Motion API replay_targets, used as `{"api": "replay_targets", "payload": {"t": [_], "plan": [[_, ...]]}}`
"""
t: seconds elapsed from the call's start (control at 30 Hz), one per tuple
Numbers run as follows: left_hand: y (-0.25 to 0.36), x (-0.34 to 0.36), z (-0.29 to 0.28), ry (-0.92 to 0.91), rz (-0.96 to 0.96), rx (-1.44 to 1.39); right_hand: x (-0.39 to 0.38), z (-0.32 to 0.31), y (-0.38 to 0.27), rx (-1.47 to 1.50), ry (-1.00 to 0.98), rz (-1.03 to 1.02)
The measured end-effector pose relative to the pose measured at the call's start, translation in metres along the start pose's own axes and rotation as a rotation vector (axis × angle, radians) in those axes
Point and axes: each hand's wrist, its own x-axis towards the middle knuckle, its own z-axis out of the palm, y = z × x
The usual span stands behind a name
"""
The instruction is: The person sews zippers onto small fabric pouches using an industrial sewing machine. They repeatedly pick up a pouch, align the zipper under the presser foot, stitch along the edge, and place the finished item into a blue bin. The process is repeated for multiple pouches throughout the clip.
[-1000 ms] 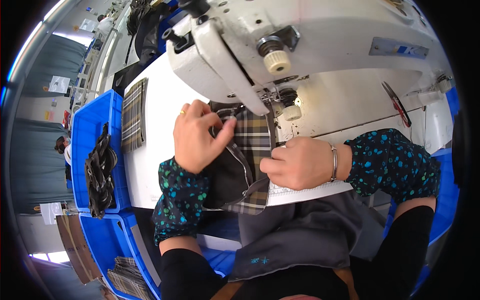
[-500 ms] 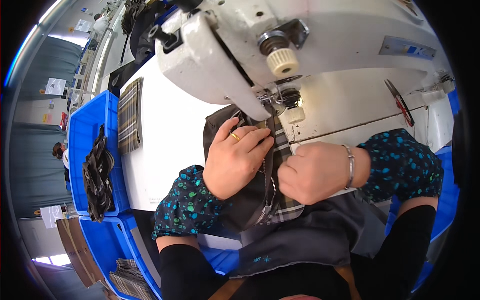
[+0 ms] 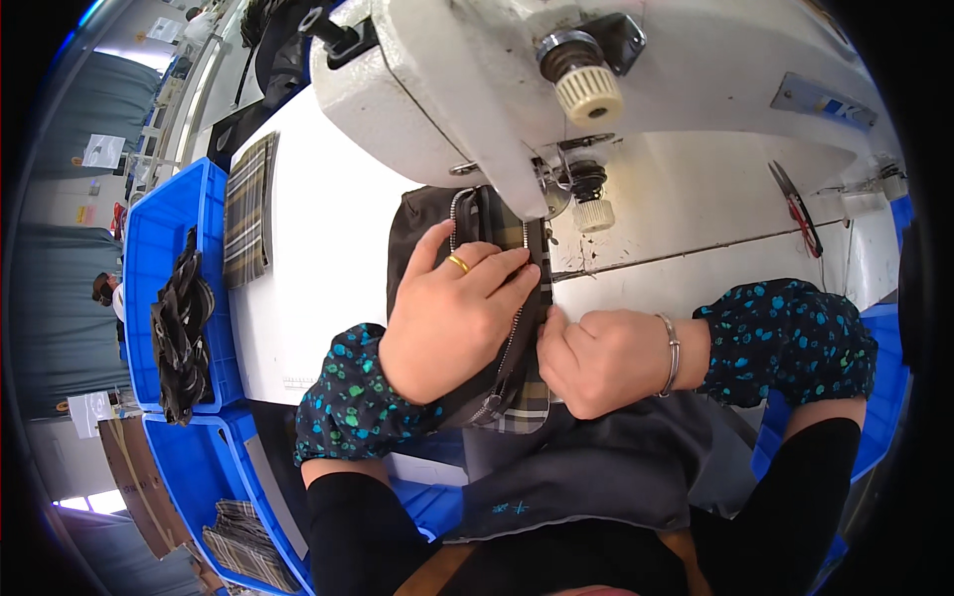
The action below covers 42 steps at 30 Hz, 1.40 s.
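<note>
My left hand (image 3: 447, 323) lies on a dark fabric piece (image 3: 411, 230), fingers spread and pressing down beside a metal zipper (image 3: 515, 341). Plaid cloth (image 3: 530, 409) shows along and below the zipper. The fabric's far end lies under the needle area of a white sewing machine (image 3: 447, 70). At the fabric's right edge my right hand (image 3: 601, 363) is closed, its fingertips pinching that edge. The zipper's slider hangs near the end closest to me. The machine's head hides the needle.
Red-handled snips (image 3: 803, 221) lie on the right of the table. A plaid stack (image 3: 248, 214) rests at its left edge. Blue crates (image 3: 142, 288) beside it hold dark strips (image 3: 181, 343) and plaid pieces (image 3: 248, 544). Dark cloth (image 3: 586, 477) covers my lap.
Both hands have shifted slightly left with the fabric, which now lies flatter and straighter under the machine. A second curved stretch of zipper shows past my left fingers.
</note>
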Motion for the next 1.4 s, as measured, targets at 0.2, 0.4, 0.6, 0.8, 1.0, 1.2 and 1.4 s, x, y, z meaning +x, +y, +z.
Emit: {"api": "replay_targets", "payload": {"t": [0.2, 0.4, 0.6, 0.8, 1.0, 1.2, 1.4], "plan": [[0.014, -0.001, 0.011, 0.04, -0.046, 0.019, -0.001, -0.001, 0.0, 0.041, -0.022, 0.016], [0.019, -0.001, 0.015, 0.055, -0.058, 0.036, -0.003, -0.005, 0.001, 0.05, -0.04, 0.014], [0.003, 0.013, 0.025, 0.109, -0.089, 0.036, -0.009, 0.01, 0.015, 0.01, -0.036, 0.09], [-0.017, 0.026, 0.032, 0.189, -0.091, 0.026, -0.006, 0.013, 0.024, -0.015, -0.097, 0.188], [-0.006, 0.013, 0.02, 0.088, -0.094, 0.013, -0.005, 0.0, 0.011, -0.013, -0.137, 0.168], [0.004, 0.005, 0.016, 0.07, -0.088, -0.039, -0.005, -0.003, 0.004, -0.001, -0.094, 0.115], [0.004, 0.005, 0.016, 0.052, -0.109, -0.079, -0.005, -0.002, 0.005, 0.002, -0.092, 0.086]]}}
